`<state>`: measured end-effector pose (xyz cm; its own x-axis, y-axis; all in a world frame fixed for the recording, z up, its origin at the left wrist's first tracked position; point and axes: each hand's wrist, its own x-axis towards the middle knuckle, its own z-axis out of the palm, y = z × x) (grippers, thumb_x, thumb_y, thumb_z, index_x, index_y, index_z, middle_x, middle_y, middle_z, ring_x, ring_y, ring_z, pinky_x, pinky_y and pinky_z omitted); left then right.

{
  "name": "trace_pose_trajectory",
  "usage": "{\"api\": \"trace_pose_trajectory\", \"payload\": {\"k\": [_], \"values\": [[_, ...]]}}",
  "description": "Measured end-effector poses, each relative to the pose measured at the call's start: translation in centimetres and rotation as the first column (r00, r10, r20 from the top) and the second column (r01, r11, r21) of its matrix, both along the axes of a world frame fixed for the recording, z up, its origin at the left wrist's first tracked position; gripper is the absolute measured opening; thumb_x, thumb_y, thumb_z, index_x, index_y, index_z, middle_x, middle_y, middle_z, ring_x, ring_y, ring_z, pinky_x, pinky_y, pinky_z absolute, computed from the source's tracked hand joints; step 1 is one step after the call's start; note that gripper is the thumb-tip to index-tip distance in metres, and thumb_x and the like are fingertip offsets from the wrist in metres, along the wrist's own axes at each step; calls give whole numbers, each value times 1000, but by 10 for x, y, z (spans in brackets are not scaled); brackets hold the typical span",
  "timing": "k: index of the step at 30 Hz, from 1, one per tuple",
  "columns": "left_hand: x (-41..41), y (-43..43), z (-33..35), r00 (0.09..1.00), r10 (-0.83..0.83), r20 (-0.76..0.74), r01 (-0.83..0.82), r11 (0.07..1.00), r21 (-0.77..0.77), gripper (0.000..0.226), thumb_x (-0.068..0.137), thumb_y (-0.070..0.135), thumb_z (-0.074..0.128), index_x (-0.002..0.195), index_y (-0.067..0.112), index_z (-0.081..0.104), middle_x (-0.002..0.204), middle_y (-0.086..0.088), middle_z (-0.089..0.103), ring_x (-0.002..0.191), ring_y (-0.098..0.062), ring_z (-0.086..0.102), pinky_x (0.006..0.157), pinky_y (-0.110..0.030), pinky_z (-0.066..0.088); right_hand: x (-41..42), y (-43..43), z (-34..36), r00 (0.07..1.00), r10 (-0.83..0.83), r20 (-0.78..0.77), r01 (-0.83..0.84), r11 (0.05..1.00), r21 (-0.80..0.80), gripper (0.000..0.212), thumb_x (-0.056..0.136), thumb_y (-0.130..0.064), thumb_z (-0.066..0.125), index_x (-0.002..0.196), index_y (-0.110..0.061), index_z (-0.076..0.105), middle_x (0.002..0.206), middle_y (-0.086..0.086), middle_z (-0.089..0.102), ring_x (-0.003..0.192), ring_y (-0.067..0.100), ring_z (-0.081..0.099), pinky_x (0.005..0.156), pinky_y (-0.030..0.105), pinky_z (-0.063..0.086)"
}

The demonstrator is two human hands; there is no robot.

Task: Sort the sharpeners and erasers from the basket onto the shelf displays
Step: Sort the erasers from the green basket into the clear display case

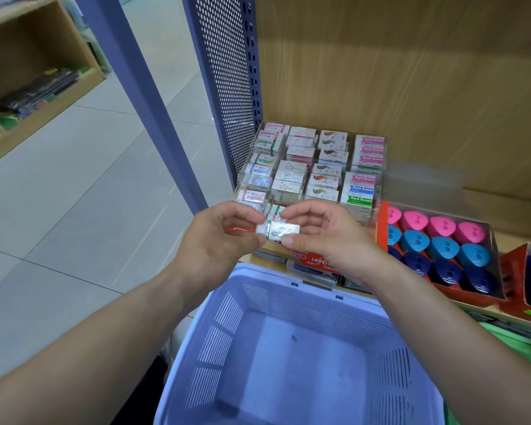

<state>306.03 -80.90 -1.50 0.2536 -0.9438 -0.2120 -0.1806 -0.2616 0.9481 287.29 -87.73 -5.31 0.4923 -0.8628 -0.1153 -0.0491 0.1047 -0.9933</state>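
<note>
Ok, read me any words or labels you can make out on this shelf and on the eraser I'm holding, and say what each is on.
"Hard Eraser": pink, blue and green packs, right column of the clear display.
"HARD": red box in front of that display; the rest is hidden.
Held eraser: print blurred, unreadable.
Other eraser packs: too small to read.
</note>
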Motion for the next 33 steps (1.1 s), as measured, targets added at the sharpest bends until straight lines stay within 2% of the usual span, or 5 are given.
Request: {"api": "trace_pose_trajectory", "payload": {"k": [5,9,20,26,33], "values": [[6,0,-7,980,-77,185,80,997,-11,26,84,-2,75,95,21,70,91,6,73,80,-10,69,72,-19,56,-6,-13,2,957,56,-285,-96,987,-131,15,84,-11,80,97,-18,77,90,4,74,80,11,67,79,27,55],[16,9,-10,627,-330,705,280,941,191,41,88,37,71,127,38,57,127,20,60,113,-6,59,94,-28,50,1,-44,-16,878,-170,-447,59,966,-252,9,85,-19,79,91,-23,73,87,-8,72,82,5,68,74,24,52],[24,11,-14,463,-486,741,340,870,359,42,93,52,58,131,34,54,131,16,55,119,-10,53,97,-33,49,44,-76,-70,342,-383,-858,-365,787,-497,33,93,-7,49,110,-25,69,107,1,69,91,26,67,67,36,54],[-11,11,-20,427,-615,663,460,779,427,41,93,46,61,131,28,57,129,9,60,117,-14,55,99,-32,48,2,-33,-30,525,-307,-794,-316,795,-517,42,100,-29,48,143,-28,53,148,-2,52,128,25,55,100,43,51],[-141,67,-36,229,-729,646,723,571,388,42,97,44,56,135,28,52,137,9,54,125,-13,50,104,-30,41,-177,88,1,547,-410,-730,4,873,-488,25,92,-33,66,114,-25,71,111,-4,63,89,17,64,85,38,53]]}}
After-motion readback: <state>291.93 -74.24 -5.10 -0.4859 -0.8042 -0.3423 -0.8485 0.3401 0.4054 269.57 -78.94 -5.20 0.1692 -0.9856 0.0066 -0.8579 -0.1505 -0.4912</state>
